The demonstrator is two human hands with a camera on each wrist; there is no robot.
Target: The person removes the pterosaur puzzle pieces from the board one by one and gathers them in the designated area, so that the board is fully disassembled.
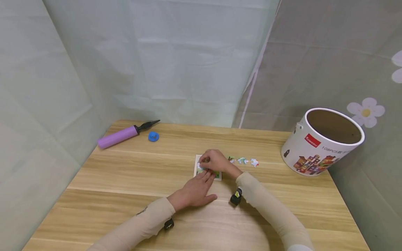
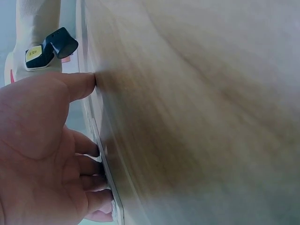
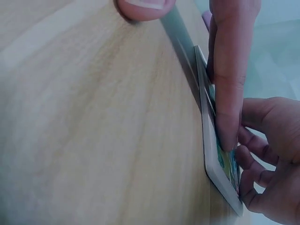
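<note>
A small jigsaw puzzle board (image 1: 219,179) with a pale border lies on the table under both hands. My left hand (image 1: 198,190) rests on its near side with fingers extended and thumb spread out; in the left wrist view its fingertips (image 2: 96,183) meet the board's edge. From the right, my right hand (image 1: 216,161) reaches over the board with curled fingers, pinching a whitish puzzle piece (image 1: 199,165) at the far left part, mostly hidden by the fingers. In the right wrist view, the right hand's curled fingers (image 3: 255,180) sit against the board's picture.
Loose puzzle pieces lie right of the board, among them a green-and-white one (image 1: 242,160) and a white one (image 1: 254,162). A large white bucket (image 1: 309,153) stands at the right. Back left are a purple hand pump (image 1: 119,136) and a small blue toy (image 1: 153,136).
</note>
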